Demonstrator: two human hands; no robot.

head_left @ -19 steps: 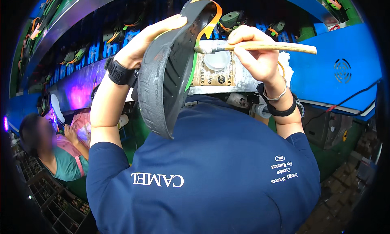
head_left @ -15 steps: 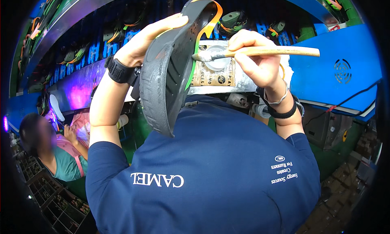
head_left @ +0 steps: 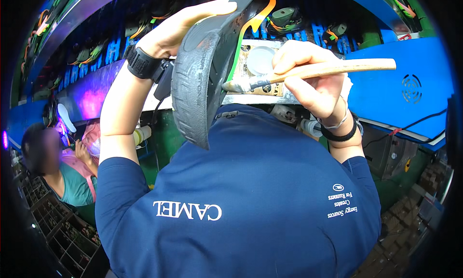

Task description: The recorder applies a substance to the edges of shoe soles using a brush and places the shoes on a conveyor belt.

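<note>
My left hand [head_left: 185, 24] grips a black shoe sole [head_left: 195, 85] with a green and orange edge, fingers wrapped over its far part. The sole stands on its side, its textured tread toward the left. In my right hand [head_left: 313, 75] is a brush [head_left: 359, 65] with a pale wooden handle, pinched between thumb and fingers. Its whitish bristles meet the green edge of the sole. Just beyond the brush, a round white dish [head_left: 261, 60] rests on printed brown paper [head_left: 272, 90] on the work surface.
Blue racks at the back carry several green, black and orange shoe parts [head_left: 284, 18]. A blue panel with a vent [head_left: 411, 89] stands to the right, with a black cable [head_left: 419, 115] below it. Another person [head_left: 72, 181] sits at the left near a white-soled shoe [head_left: 66, 118].
The brush tip has moved toward me along the sole's green edge. My left hand and the far end of the sole have shifted up and right.
</note>
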